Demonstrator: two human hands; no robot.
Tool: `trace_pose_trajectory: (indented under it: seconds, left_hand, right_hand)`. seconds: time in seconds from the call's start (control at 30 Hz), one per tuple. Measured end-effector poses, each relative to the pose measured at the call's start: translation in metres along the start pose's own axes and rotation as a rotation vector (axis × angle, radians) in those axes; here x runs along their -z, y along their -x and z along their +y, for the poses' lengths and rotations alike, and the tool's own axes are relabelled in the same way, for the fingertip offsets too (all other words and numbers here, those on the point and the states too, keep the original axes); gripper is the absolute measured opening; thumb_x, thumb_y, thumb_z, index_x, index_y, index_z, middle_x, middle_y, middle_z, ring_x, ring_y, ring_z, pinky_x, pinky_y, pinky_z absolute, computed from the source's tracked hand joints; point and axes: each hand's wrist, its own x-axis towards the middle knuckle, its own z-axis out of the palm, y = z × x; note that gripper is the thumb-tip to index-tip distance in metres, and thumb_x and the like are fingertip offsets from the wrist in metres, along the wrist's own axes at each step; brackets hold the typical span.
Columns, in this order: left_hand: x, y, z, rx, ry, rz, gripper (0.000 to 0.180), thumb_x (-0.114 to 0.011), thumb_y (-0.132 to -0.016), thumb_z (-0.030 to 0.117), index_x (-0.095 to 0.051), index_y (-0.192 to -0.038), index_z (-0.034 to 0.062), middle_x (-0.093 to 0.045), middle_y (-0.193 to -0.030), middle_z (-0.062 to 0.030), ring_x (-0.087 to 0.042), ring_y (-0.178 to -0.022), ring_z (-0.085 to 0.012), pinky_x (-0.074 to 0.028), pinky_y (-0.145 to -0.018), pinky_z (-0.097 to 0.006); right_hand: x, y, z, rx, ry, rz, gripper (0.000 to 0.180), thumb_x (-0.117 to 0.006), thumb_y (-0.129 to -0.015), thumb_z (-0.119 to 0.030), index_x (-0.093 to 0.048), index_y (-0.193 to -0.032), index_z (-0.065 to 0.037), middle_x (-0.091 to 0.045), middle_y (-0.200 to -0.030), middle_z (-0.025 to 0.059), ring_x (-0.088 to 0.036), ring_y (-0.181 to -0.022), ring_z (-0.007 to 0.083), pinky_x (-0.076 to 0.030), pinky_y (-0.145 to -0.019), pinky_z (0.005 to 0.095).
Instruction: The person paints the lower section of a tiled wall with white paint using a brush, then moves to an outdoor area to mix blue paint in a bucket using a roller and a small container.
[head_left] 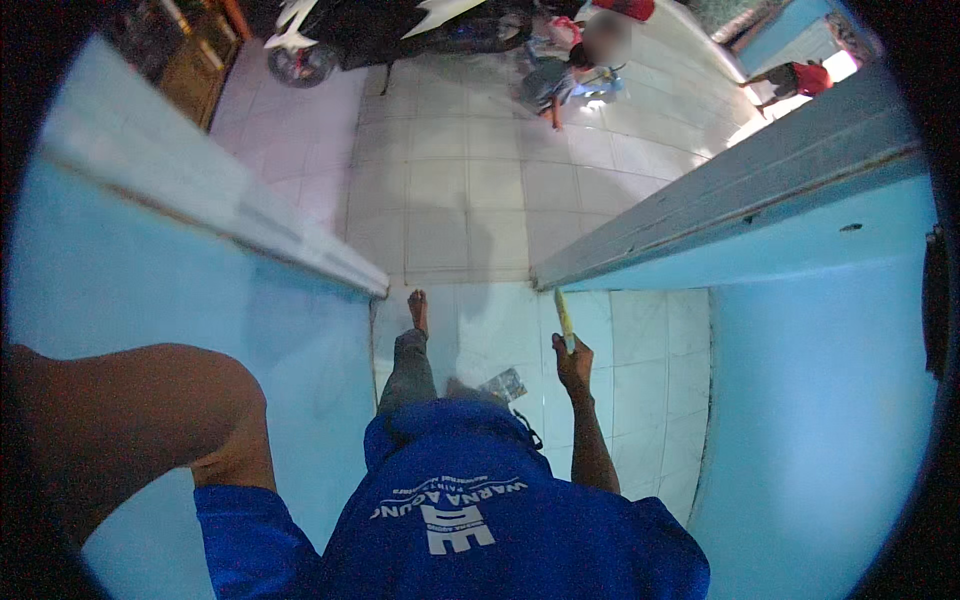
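My right hand (573, 366) is closed around the pale end of a slim yellow stick-like thing (564, 312). It points away from me toward the foot of the right door frame (590, 262); I cannot make out its exact kind. My left arm (150, 410) is raised and bent at the left, and its hand lies outside the picture. One bare foot (418, 308) of mine stands on the white floor tiles (490, 320) in the doorway.
Light blue walls (820, 400) flank me, with a pale frame (220, 225) on the left. A small flat grey thing (503, 385) lies on the floor. Beyond the doorway are a motorbike (400, 35), a crouching person (560, 80) and a person in red (800, 78).
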Motion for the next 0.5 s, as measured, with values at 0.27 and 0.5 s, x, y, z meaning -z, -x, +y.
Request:
trace_pose_trajectory:
  seconds: [0.27, 0.5]
  left_hand:
    - [-0.018, -0.073, -0.2, -0.176, 0.094, 0.021, 0.036, -0.046, -0.1, 0.028, -0.061, -0.122, 0.0032, -0.065, -0.114, -0.0107, -0.06, -0.11, -0.0236, -0.048, -0.1, -0.038]
    - [-0.109, -0.157, -0.373, -0.109, 0.334, 0.1, 0.036, -0.048, -0.099, 0.028, -0.06, -0.122, 0.0031, -0.064, -0.116, -0.011, -0.058, -0.112, -0.0245, -0.048, -0.099, -0.038]
  right_hand:
    - [-0.095, -0.147, -0.034, -0.131, -0.069, 0.081, 0.037, -0.066, -0.093, -0.038, -0.067, -0.093, -0.001, -0.067, -0.072, 0.0166, -0.065, -0.063, 0.027, -0.048, -0.061, 0.0409]
    - [-0.144, -0.278, -0.044, -0.509, -0.32, 0.285, 0.049, -0.063, -0.093, -0.049, -0.069, -0.089, 0.0, -0.07, -0.074, 0.0096, -0.066, -0.071, 0.018, -0.048, -0.063, 0.0372]
